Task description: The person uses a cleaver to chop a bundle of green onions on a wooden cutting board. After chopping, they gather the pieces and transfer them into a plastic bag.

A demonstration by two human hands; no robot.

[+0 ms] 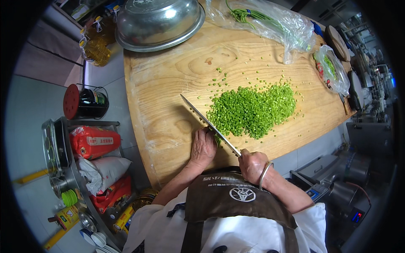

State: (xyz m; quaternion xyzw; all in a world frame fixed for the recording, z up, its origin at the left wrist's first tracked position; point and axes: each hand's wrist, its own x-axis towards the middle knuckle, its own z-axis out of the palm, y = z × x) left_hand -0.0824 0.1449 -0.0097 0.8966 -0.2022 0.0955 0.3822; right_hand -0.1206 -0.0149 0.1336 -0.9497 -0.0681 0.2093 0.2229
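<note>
A knife (209,124) with bits of green stuck along its blade slants across the near side of the wooden table. Its handle is wrapped by my right hand (254,165), which wears a bangle. Against the blade's left side, my left hand (203,148) curls its fingers down on some green stalks (217,141); only a little of them shows, the rest hidden under the hand and blade. Just right of the knife spreads a heap of finely chopped green stalks (252,110), with loose bits scattered around it.
An upturned metal basin (160,21) sits at the far left of the wooden table (160,105). Long green stalks (253,16) lie in a clear plastic bag at the back. Another bag (331,69) with chillies is at right. Oil bottles (96,52) and a shelf with sacks (96,142) stand left.
</note>
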